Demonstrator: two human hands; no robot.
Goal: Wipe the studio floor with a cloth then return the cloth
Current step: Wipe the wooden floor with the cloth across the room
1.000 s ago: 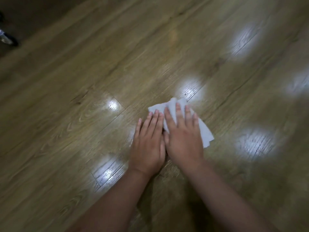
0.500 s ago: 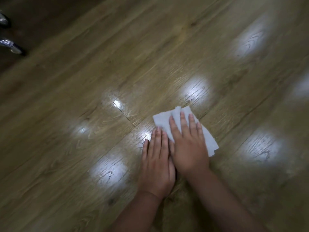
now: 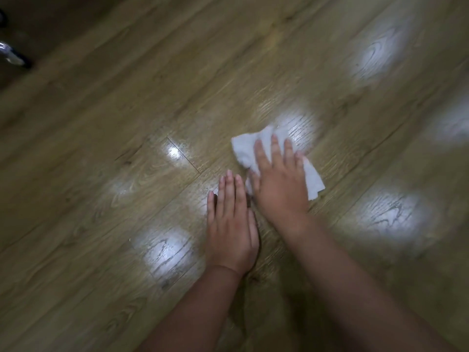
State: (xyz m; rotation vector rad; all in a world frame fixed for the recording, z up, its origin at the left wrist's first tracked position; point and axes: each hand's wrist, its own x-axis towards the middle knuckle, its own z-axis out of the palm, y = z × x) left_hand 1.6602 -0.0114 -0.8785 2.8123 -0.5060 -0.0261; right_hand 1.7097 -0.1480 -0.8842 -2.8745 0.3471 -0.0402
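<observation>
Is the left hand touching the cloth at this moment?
Cannot tell. In the head view the left hand lies flat on the floor beside the right hand, which presses the cloth. Its forefinger sits close to the cloth's near edge; blur hides any gap.

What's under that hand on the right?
A white cloth lies under the right hand, flat on the wooden floor. Its edges stick out around the hand; the middle and the floor beneath are covered.
</observation>
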